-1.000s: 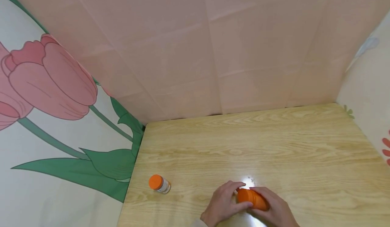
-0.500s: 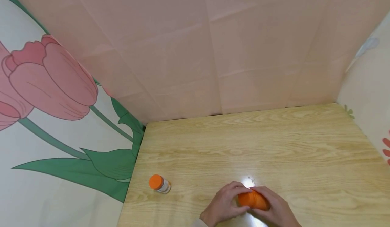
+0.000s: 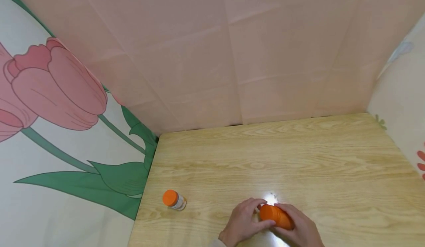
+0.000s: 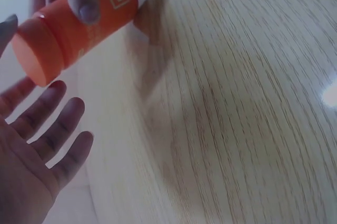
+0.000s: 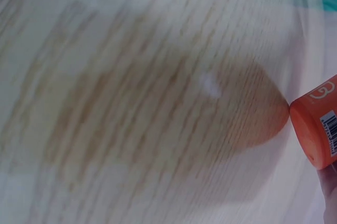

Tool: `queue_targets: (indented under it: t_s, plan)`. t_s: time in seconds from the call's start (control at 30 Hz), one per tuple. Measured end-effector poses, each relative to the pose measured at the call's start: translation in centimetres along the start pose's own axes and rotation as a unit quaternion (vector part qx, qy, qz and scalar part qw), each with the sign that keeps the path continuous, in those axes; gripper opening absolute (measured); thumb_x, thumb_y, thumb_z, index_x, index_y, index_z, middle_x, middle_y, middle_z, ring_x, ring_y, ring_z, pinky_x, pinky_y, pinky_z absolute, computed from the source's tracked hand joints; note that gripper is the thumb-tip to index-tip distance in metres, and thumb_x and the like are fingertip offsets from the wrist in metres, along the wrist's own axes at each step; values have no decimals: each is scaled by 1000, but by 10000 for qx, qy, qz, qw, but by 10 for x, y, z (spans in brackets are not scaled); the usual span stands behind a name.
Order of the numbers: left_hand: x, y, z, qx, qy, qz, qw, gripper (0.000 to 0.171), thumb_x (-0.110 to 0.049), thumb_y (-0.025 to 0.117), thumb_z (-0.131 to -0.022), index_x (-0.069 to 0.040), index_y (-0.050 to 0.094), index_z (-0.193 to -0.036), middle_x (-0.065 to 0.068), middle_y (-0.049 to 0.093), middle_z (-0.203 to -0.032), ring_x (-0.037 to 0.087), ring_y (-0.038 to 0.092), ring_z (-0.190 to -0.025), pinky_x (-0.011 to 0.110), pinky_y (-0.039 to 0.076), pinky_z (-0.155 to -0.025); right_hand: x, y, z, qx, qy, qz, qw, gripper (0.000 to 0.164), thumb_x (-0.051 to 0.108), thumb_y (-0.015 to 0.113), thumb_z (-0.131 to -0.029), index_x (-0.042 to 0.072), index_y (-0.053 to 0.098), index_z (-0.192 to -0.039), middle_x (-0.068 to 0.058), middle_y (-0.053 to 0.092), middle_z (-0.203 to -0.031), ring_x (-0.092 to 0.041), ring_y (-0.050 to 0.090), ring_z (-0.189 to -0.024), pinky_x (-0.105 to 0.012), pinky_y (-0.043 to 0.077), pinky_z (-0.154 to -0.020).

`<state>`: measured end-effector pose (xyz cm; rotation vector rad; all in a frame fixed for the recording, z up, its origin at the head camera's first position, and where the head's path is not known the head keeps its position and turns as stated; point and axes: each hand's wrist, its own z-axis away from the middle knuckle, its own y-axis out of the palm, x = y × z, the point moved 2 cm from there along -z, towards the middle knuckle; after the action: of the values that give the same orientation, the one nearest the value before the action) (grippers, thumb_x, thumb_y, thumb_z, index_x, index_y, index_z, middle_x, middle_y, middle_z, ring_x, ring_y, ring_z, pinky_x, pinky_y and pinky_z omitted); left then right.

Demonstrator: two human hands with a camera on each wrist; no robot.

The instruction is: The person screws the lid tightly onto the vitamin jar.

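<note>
An orange plastic bottle (image 3: 283,219) with a matching screw cap (image 3: 267,213) is held tilted, low over the table's near part. My right hand (image 3: 300,228) grips its body. In the left wrist view, white lettering marks the bottle (image 4: 87,21), and a right-hand finger lies across it. The thumb and index finger of my left hand (image 3: 244,221) are around the cap; its other fingers are spread below, off the cap. In the right wrist view, the bottle's base (image 5: 308,137) and a barcode label show at the right edge.
A small bottle (image 3: 179,202) with an orange lid and white label stands at the table's left. The wood-grain table (image 3: 232,158) meets a pinkish cloth (image 3: 206,62) at the back. A tulip-print sheet (image 3: 113,188) hangs on the left, another printed sheet on the right.
My left thumb and index finger turn about the cap, covering more of it half a second ago and less now. The right hand and bottle stay nearly in place. The small bottle is unmoved.
</note>
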<state>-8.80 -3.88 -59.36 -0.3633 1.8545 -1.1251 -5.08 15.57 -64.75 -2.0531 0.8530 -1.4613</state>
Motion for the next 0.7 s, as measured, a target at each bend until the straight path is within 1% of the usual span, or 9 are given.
queue_targets:
  t_s: [0.07,0.17,0.27,0.37,0.43,0.5,0.53,0.6,0.7]
  plan:
    - [0,0,0,56,1,6,10000,51,-58,62,-91,-21,62,-126,-12,68,-113,-1,61,-94,9,45,-82,0,0,0,-32,-30,33,10000,66,44,93,-57,29,68,-117,13,70,-109,-2,62,-88,-25,50,-68]
    - [-1,0,0,111,127,38,9999,50,-55,64,-91,-20,62,-128,-12,67,-115,-2,61,-97,8,44,-86,-1,0,1,-15,-69,-6,10000,67,45,93,-57,30,67,-118,14,69,-109,-1,61,-88,-25,50,-69]
    - [-1,-1,-1,138,404,89,9990,49,-48,68,-90,-21,61,-130,-12,66,-117,-3,60,-103,7,42,-92,-4,-1,0,111,-90,-137,9998,68,47,92,-59,33,66,-119,17,67,-108,2,59,-87,-24,49,-69]
    - [0,-2,-2,170,757,174,9968,50,-41,72,-89,-23,58,-134,-11,65,-121,-4,58,-110,6,40,-96,-6,-3,-1,324,-5,-295,9990,67,48,91,-61,38,63,-121,20,66,-108,4,57,-87,-22,47,-69]
    - [0,-2,-2,189,951,214,9951,53,-37,74,-88,-24,56,-136,-11,64,-122,-3,57,-111,6,39,-98,-6,-5,-2,465,107,-395,9981,66,49,90,-63,40,62,-122,21,66,-109,5,57,-87,-22,47,-69]
    - [0,-3,-2,181,1072,235,9938,55,-34,75,-88,-23,56,-137,-10,64,-122,-3,57,-112,5,38,-98,-5,-5,-2,513,147,-458,9975,66,48,90,-64,41,61,-122,22,65,-110,5,57,-87,-21,47,-69]
    - [0,-3,-2,163,1077,222,9938,55,-35,75,-87,-23,56,-137,-10,64,-122,-3,57,-111,5,38,-98,-5,-5,-2,499,122,-478,9975,66,47,90,-64,41,61,-122,22,65,-110,5,57,-87,-21,48,-69]
    - [0,-2,-1,123,970,195,9950,54,-38,75,-87,-22,57,-136,-10,64,-121,-2,58,-111,6,39,-97,-5,-5,-2,380,-46,-443,9983,67,45,92,-62,38,63,-122,20,66,-109,4,58,-87,-22,48,-69]
    - [-1,0,0,90,594,102,9981,54,-47,72,-87,-20,58,-132,-11,64,-115,0,60,-103,6,41,-91,-5,-4,-1,135,-305,-292,9990,70,40,95,-57,33,65,-120,17,67,-108,3,59,-87,-20,48,-70]
